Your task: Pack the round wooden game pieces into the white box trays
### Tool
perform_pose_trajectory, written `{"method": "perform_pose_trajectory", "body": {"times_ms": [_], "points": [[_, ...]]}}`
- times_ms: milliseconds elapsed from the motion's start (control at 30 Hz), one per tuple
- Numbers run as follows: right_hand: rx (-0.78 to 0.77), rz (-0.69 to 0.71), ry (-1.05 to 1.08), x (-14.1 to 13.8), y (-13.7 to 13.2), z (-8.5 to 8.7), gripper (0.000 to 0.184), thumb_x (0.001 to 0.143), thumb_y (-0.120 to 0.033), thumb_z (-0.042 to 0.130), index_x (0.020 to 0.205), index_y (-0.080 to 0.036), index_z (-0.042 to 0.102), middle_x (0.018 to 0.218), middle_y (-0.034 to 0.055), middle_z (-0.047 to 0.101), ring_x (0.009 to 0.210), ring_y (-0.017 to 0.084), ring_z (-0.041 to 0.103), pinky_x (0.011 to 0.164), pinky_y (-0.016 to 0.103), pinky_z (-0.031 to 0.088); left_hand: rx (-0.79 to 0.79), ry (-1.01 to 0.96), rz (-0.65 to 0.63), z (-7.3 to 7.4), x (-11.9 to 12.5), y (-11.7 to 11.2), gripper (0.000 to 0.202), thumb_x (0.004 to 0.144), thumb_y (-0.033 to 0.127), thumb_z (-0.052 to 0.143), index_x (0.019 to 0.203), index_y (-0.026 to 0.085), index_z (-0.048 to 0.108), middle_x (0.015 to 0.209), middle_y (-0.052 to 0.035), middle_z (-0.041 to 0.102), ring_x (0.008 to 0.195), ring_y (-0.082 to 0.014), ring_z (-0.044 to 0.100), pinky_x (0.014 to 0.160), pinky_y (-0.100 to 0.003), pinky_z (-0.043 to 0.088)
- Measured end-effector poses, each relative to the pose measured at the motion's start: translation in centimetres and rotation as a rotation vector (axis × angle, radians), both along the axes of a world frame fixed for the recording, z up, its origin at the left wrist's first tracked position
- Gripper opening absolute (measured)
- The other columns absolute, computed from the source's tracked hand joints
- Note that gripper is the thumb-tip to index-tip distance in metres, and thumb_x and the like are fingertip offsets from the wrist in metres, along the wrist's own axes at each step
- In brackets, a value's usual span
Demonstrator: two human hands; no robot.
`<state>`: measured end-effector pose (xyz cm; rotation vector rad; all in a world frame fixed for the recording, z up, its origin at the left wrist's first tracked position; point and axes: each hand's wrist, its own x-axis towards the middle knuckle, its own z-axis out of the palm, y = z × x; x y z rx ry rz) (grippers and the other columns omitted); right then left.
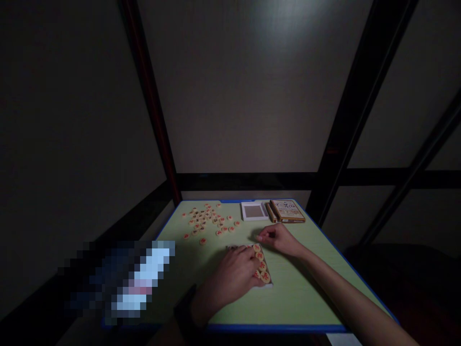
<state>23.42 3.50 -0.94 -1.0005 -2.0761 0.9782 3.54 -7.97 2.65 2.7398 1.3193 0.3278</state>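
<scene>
My left hand, with a dark band on its wrist, lies over a small white box near the middle of the table. Its fingers bend across the box and its thumb is by the near wall, so the hand grips it. Round cream xiangqi pieces with red characters show in rows at the box's right side; my hand covers the left part. Just beyond the box's far right corner, my right hand hovers with thumb and fingers pinched together. What sits between those fingertips, if anything, is too small to tell.
Loose xiangqi pieces, red and dark marked, are scattered at the table's back left. A white tray-like box part lies at the back, beside a printed box. The green table has blue edges. A blurred-out bright patch is at left.
</scene>
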Motion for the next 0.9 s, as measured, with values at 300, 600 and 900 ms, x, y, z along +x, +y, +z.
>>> {"method": "perform_pose_trajectory", "body": {"times_ms": [300,600,900], "points": [[-0.005,0.019,-0.001,0.0,-0.1,0.2,0.050,0.077,-0.061,0.069,0.067,-0.013,0.069,0.054,-0.0021,0.050,0.052,0.009,0.036,0.050,0.024,0.028,-0.049,-0.064,-0.031,-0.2,-0.8,0.1,0.022,0.083,0.037,0.075,0.099,0.022,0.072,0.106,-0.0037,0.067,0.107,-0.0248,0.061,0.096,-0.038,0.046],[-0.086,0.182,-0.035,-0.1,-1.7,2.2,0.054,0.077,-0.064,0.070,0.062,-0.012,0.068,0.052,-0.0043,0.043,0.052,0.009,0.032,0.050,0.024,0.026,-0.084,-0.094,-0.049,0.1,-1.6,-0.2,0.022,0.079,0.039,0.078,0.093,0.023,0.073,0.104,-0.0029,0.066,0.103,-0.0236,0.060,0.091,-0.035,0.045],[-0.178,0.526,-0.101,-0.4,-3.5,3.1,0.036,0.084,-0.044,0.069,0.092,-0.011,0.081,0.069,0.0031,0.069,0.061,0.012,0.052,0.061,0.026,0.043,-0.128,-0.177,-0.038,0.6,-2.1,-0.1,0.013,0.081,0.033,0.072,0.088,0.023,0.073,0.096,-0.0019,0.064,0.095,-0.0198,0.059,0.086,-0.031,0.044]]}}
